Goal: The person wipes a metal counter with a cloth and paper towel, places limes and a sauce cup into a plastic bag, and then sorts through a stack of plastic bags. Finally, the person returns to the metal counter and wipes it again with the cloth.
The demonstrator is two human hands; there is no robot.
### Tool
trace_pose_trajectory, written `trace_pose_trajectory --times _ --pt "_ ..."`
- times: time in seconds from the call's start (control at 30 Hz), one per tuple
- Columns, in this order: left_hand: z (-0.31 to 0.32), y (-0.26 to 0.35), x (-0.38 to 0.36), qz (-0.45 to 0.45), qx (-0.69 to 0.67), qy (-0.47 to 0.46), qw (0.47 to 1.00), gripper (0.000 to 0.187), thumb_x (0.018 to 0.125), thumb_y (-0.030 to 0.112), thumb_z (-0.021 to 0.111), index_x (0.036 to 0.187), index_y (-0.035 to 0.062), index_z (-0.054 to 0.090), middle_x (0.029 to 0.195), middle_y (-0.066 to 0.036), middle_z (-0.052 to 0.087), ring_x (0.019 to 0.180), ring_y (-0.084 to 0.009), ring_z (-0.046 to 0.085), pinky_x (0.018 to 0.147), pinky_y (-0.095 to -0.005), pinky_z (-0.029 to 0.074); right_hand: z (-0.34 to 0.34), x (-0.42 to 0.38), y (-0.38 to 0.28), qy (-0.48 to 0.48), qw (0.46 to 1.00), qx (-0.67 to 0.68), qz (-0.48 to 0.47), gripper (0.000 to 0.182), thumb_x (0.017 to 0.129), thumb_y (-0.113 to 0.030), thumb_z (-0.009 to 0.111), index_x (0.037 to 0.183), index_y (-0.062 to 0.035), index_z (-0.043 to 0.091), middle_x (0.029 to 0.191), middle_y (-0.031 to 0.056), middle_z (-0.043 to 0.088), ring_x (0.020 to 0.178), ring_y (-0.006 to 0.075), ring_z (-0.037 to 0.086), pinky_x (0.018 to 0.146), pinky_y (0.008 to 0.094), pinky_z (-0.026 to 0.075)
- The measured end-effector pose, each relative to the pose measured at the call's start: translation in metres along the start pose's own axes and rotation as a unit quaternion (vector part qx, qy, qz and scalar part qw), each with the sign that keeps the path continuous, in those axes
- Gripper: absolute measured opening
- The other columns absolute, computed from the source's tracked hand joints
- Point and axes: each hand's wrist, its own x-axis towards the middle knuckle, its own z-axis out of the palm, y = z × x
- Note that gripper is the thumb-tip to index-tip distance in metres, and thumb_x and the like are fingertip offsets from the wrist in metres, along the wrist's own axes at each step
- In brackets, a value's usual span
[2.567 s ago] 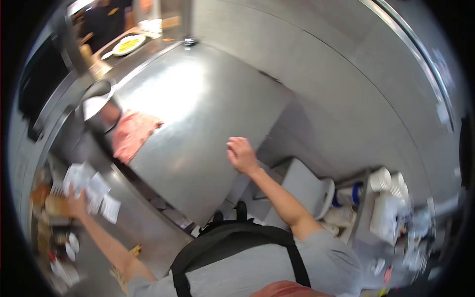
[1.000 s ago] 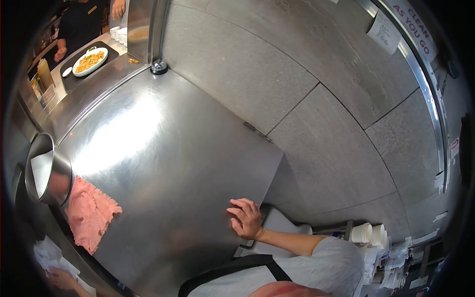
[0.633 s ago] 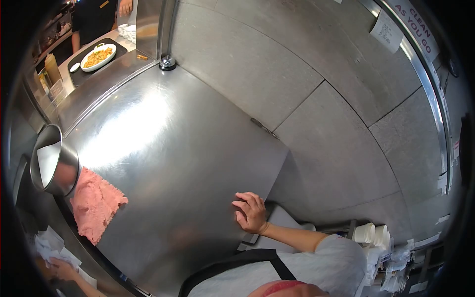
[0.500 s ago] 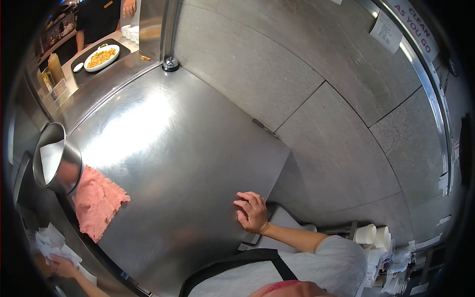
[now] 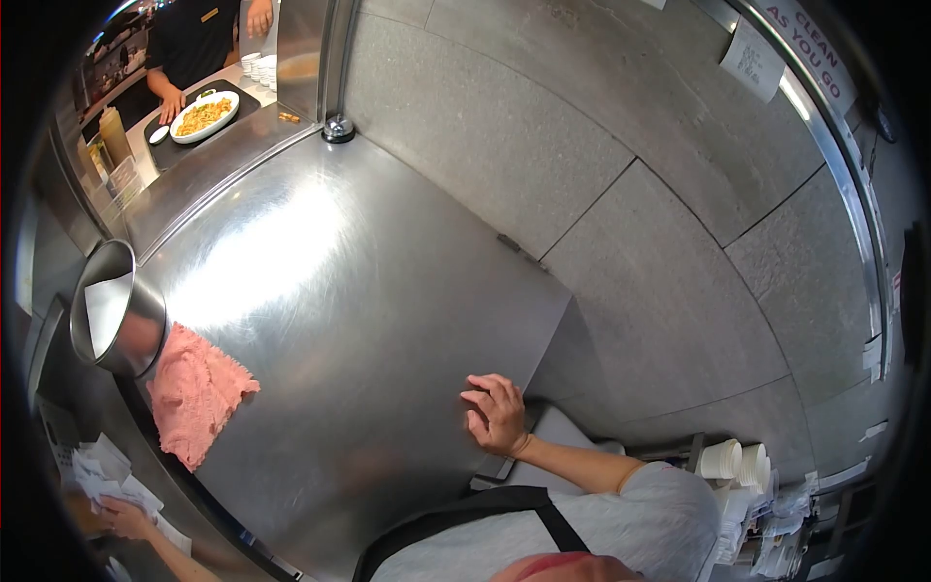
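Note:
My left hand (image 5: 128,519), at the lower left edge, is closed on a loose bunch of white papers (image 5: 109,475); its fingertips are partly hidden. My right hand (image 5: 499,417) is by the near right part of the steel table (image 5: 378,320), with loosely bent fingers apart and nothing in them. Between my hands, at the table's left edge, lies a crumpled pink cloth (image 5: 199,393). Beside the cloth a round metal container (image 5: 144,325) leans with a white sheet (image 5: 107,310) inside.
A call bell (image 5: 337,128) stands at the table's far corner. Past the pass-through, a co-worker's hand (image 5: 172,102) is at a dark tray (image 5: 233,121) bearing a white dish of food (image 5: 206,116). Stacked white tubs (image 5: 720,459) sit at lower right, beside the tiled floor (image 5: 669,281).
The co-worker's hand has come down to the tray beside the dish. My view has shifted slightly. My right hand keeps its place, and my left hand stays at the papers.

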Motion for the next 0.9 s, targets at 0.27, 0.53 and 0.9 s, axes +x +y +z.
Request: trace_pose_trajectory --times 0.27,0.53,0.9 --pt "-0.011 0.007 -0.001 -0.002 -0.026 -0.011 1.0 0.062 0.085 0.06 0.035 0.125 0.014 0.045 0.113 -0.017 0.055 0.097 -0.0419 0.054 0.083 -0.0505 0.043 -0.001 -0.001 -0.002 -0.006 1.0 0.003 0.007 0.028 0.066 -0.016 0.056 0.093 -0.0097 0.06 0.109 0.0079 0.054 0.101 0.0272 0.049 0.082 0.0372 0.039" --pt "-0.051 0.043 -0.015 -0.003 -0.018 -0.028 0.999 0.075 0.078 0.07 0.039 0.13 0.016 0.04 0.123 -0.016 0.049 0.106 -0.0383 0.051 0.086 -0.0485 0.042 0.002 -0.004 -0.002 0.006 1.0 0.01 0.009 0.028 0.066 -0.017 0.056 0.092 -0.0097 0.061 0.109 0.0074 0.055 0.102 0.0266 0.049 0.084 0.0367 0.038" --pt "-0.029 0.023 -0.006 -0.015 -0.032 -0.068 0.997 0.076 0.076 0.071 0.04 0.128 0.0152 0.042 0.127 -0.016 0.045 0.107 -0.0418 0.048 0.09 -0.0511 0.039 0.002 -0.004 -0.002 0.014 1.0 0.015 0.01 0.027 0.066 -0.016 0.056 0.092 -0.01 0.061 0.109 0.0078 0.055 0.102 0.0271 0.049 0.085 0.0374 0.039"
